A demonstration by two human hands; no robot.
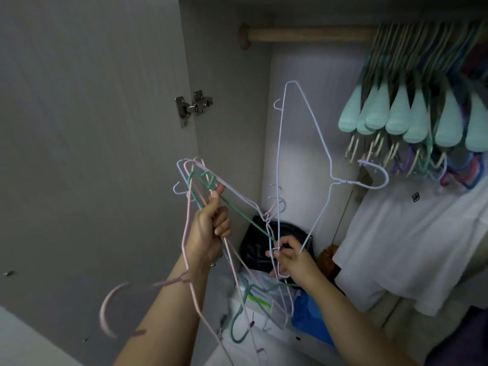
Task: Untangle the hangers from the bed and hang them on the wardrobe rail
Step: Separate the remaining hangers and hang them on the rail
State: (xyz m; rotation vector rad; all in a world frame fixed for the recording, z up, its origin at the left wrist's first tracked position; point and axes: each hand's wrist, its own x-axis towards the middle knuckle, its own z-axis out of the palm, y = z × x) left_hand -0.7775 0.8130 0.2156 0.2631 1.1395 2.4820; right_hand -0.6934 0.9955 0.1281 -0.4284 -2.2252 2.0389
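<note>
My left hand [208, 231] grips a tangled bunch of thin wire hangers [200, 180], pink, green and pale blue, in front of the open wardrobe. One pink hook [108, 307] dangles low at the left. My right hand [289, 257] pinches the wires of a pale blue hanger [303, 133] that stands tilted upward, its hook [377, 175] pointing right. A green hanger [243, 307] hangs below both hands. The wooden wardrobe rail [303, 35] runs across the top, above the raised hanger.
Several mint-tipped hangers [412, 117] crowd the rail's right side, with a white shirt [412, 247] hanging beneath. The open wardrobe door [92, 154] with its hinge [194, 107] stands at the left. Black and blue bags [261, 249] lie on the wardrobe floor.
</note>
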